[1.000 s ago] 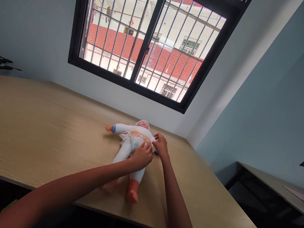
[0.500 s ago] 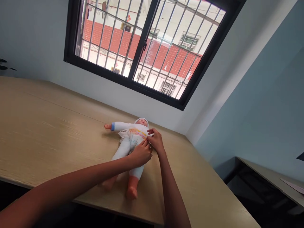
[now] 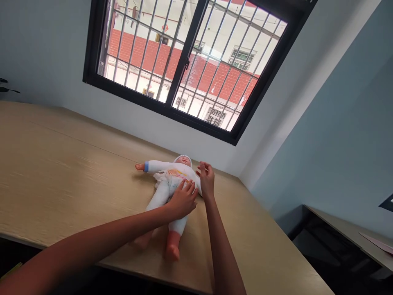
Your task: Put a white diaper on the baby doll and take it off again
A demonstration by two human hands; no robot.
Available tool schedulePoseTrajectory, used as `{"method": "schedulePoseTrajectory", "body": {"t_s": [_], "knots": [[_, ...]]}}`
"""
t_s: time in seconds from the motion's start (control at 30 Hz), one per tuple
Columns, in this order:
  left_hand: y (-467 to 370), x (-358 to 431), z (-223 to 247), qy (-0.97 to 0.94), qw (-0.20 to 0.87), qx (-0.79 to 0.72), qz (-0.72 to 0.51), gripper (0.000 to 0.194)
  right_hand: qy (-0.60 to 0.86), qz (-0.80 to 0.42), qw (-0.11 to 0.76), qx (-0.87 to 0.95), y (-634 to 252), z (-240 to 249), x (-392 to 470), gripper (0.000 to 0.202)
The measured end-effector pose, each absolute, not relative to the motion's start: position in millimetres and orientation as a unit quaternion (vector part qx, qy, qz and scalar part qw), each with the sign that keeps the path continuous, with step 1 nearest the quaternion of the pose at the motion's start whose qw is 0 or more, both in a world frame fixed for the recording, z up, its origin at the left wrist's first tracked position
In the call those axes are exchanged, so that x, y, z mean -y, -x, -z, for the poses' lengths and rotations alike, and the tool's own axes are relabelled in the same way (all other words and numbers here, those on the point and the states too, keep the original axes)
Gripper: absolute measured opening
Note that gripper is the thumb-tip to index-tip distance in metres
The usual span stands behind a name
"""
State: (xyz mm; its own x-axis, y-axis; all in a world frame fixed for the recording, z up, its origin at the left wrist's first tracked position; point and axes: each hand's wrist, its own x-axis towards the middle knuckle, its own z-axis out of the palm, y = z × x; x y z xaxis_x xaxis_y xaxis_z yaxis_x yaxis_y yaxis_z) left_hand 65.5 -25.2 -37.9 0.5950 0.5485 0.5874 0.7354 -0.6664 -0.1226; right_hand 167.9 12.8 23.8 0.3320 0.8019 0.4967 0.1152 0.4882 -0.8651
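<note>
A baby doll (image 3: pixel 179 173) lies on its back on the wooden table (image 3: pixel 76 176), its head toward the window wall. It has a white cap, a white outfit with an orange and pink print, and bare feet. One arm, with a blue cuff, stretches out to the left. My left hand (image 3: pixel 184 199) rests on the doll's hip and lower belly, fingers apart and laid over the cloth. Just above the doll's other arm is my right hand (image 3: pixel 206 179), raised with loosely bent fingers and no object visible in it. My hands partly hide that arm and the upper leg.
Behind the table, a barred window (image 3: pixel 172 61) with a black frame is set in the wall. A second, lower desk (image 3: pixel 334 221) stands at the right with a pinkish sheet on it. The table's front edge runs below my forearms.
My right hand has let go of the doll's clothing and lifted slightly up and right. My left hand's fingers have loosened from a pinch and now lie spread on the doll.
</note>
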Motion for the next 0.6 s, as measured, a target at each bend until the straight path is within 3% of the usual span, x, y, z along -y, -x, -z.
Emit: {"method": "schedulePoseTrajectory", "body": {"t_s": [0.13,0.33,0.47,0.6], "knots": [[-63.6,24.9,39.9,0.866,0.179,0.392,0.254,0.051,0.475,-0.201,0.707,0.484,-191.1,-7.0,-10.1,0.044],[-59.7,24.0,33.6,0.876,0.151,0.364,0.277,0.045,0.535,-0.175,0.621,0.545,-195.4,17.6,-10.7,0.038],[-30.7,-1.1,18.0,0.870,-0.028,0.313,0.379,0.032,0.535,-0.128,0.592,0.589,-188.8,17.2,-6.2,0.036],[25.1,-44.7,17.3,0.756,-0.183,0.389,0.494,0.026,0.521,-0.075,0.598,0.604,-177.2,12.3,-0.3,0.033]]}}
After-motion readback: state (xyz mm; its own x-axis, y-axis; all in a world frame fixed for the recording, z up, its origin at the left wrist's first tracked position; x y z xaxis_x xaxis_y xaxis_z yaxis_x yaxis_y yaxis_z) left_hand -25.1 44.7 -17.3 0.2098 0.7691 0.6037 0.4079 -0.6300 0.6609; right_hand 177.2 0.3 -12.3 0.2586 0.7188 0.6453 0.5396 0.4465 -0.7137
